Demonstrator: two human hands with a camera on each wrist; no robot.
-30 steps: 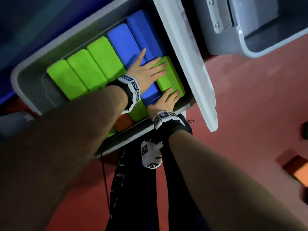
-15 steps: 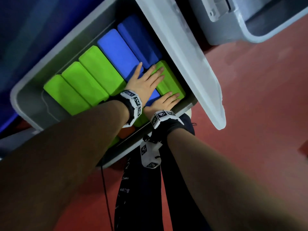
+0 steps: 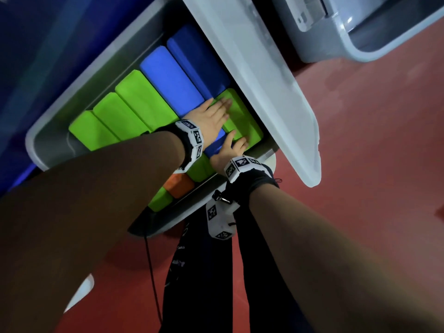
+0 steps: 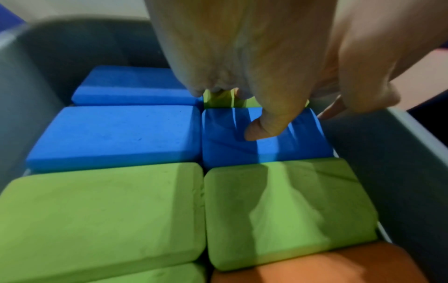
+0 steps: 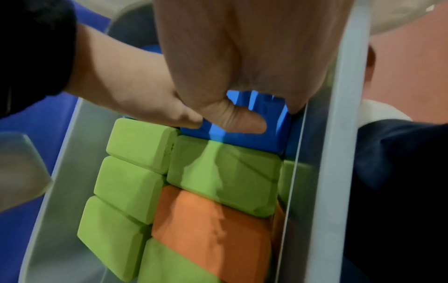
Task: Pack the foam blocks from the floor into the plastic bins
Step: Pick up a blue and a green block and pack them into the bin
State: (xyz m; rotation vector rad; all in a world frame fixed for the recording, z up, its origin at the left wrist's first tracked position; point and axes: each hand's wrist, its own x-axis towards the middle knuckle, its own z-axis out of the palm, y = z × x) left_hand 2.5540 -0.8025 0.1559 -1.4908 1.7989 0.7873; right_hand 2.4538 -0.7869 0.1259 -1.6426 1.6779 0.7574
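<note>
While both hands (image 3: 211, 114) press flat: bin (image 3: 48, 150) holds three blue blocks (image 3: 168, 75).

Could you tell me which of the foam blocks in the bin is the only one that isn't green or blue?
The orange foam block, in the bin's near row, wedged between two green blocks; every other block visible is green or blue.

Green (image 3: 141, 97), blue (image 3: 168, 78) and orange blocks (image 3: 180, 185) lie packed flat in rows inside my grey bin (image 3: 38, 150).
</note>
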